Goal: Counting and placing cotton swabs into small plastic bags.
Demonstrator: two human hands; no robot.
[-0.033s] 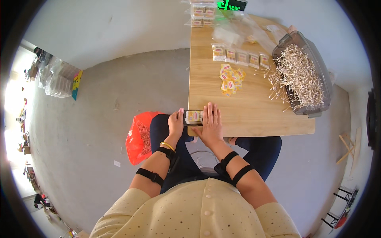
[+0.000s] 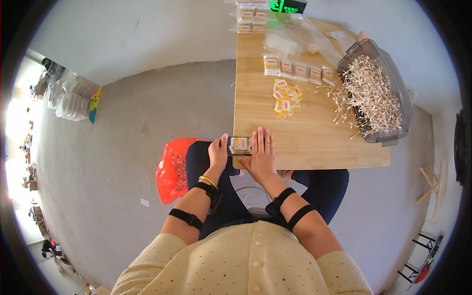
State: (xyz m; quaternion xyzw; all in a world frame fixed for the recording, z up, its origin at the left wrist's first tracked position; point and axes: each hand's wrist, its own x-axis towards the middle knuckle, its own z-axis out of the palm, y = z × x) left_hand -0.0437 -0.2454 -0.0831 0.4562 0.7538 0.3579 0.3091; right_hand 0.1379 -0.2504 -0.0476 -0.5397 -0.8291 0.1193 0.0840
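At the table's point(image 2: 314, 152) seven o'clock corner, a black box point(image 2: 241, 154) holding cotton swabs point(image 2: 234, 148) and a yellow card point(image 2: 240, 142) lies between both hands. The left hand point(image 2: 218, 154) is at the box's nine o'clock end, thumb pointing toward one; its other fingers are curled and partly hidden, so whether they pinch the box cannot be told. The right hand point(image 2: 264, 156) is at three o'clock, back upward, fingers straight toward twelve and slightly spread, thumb stretched toward ten. The box sits immediately at nine o'clock of these straight fingers.

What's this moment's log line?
black tray: cotton swabs, yellow label | left hand: at left end | right hand: at right end
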